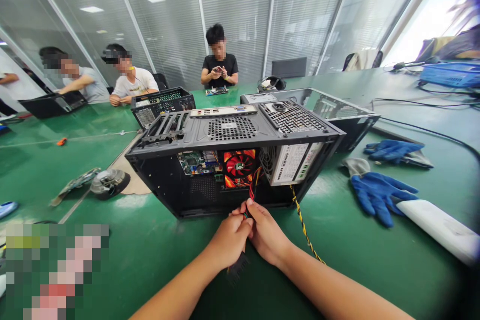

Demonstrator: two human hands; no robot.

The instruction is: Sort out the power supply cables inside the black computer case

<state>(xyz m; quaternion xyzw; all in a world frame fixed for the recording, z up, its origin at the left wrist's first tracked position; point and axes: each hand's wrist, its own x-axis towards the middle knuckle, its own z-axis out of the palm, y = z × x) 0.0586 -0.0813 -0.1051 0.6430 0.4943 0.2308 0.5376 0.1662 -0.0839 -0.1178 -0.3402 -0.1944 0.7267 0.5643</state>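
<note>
A black computer case (183, 145) lies on its side with its open face toward me. Inside it are a green motherboard (190, 163), a red and black cooling fan (239, 164) and a power supply (296, 164) with a white label. My left hand (229, 241) and my right hand (270, 236) meet just in front of the case, both closed around a bundle of cables (252, 192) coming out of it. A black connector (238, 269) hangs below my left hand, blurred. A yellow and black cable (300, 215) runs from the power supply onto the table.
Blue gloves (380, 192) and a white bar-shaped object (440, 227) lie to the right. More computer cases (163, 102) stand behind. At left is a round metal part (109, 182). Several people sit across the green table (157, 250), one (220, 67) holding a phone.
</note>
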